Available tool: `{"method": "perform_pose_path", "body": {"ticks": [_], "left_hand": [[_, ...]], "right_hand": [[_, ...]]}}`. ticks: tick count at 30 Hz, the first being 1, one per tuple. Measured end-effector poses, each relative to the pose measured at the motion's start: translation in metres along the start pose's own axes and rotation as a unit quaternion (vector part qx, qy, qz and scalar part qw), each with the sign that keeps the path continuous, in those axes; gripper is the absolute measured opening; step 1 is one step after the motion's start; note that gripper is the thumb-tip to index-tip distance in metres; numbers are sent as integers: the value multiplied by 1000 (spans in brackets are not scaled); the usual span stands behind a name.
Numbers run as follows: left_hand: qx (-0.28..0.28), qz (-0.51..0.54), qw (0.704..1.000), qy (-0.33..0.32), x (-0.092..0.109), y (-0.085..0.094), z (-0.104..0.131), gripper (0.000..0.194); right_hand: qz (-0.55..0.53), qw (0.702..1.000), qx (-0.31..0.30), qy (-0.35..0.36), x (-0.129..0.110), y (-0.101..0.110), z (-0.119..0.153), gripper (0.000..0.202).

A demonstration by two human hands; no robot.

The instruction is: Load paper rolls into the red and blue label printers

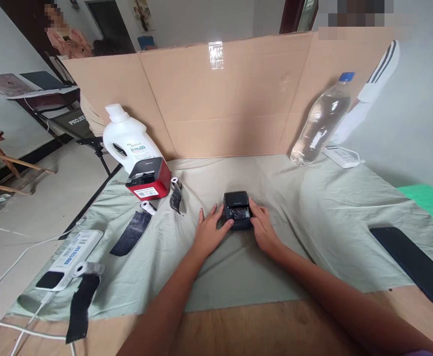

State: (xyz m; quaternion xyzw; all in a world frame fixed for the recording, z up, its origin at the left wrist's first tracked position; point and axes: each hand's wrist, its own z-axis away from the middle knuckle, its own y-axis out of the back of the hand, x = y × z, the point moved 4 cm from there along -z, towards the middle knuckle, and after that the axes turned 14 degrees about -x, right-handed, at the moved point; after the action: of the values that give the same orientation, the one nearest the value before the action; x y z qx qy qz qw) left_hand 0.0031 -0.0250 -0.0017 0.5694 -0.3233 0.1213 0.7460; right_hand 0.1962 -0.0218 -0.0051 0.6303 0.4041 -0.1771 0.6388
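Note:
A small black portable printer point(238, 210) sits on the green-grey cloth, with a dark, shiny panel in its top face. My left hand point(212, 230) holds its left side, thumb against the front corner and the other fingers spread, some on the cloth. On the opposite side my right hand point(264, 228) grips the printer, fingers along the edge and thumb at the front. To the left lie a short paper roll with a dark printed strip point(176, 197) and another roll with a longer black strip point(132, 232). A red and black printer point(153, 178) stands behind them.
A white detergent jug point(127, 136) and a water bottle point(322, 123) stand before a cardboard screen point(224, 99). A white power bank point(70, 259), a cable and a paper roll point(86, 268) lie left. A phone point(412, 264) and green plastic point(429, 202) lie right. A person point(68, 42) is behind.

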Motion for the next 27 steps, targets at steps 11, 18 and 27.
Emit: {"method": "perform_pose_path", "body": {"ticks": [11, 18, 27], "left_hand": [[-2, 24, 1000, 2, -3, 1, -2, 71], [9, 17, 1000, 4, -3, 0, -1, 73], [15, 13, 1000, 5, 0, 2, 0, 71]], "right_hand": [[-49, 995, -83, 12, 2, 42, -82, 61], [83, 995, -46, -40, -11, 62, -89, 37], [267, 915, -291, -80, -30, 37, -107, 28]]}}
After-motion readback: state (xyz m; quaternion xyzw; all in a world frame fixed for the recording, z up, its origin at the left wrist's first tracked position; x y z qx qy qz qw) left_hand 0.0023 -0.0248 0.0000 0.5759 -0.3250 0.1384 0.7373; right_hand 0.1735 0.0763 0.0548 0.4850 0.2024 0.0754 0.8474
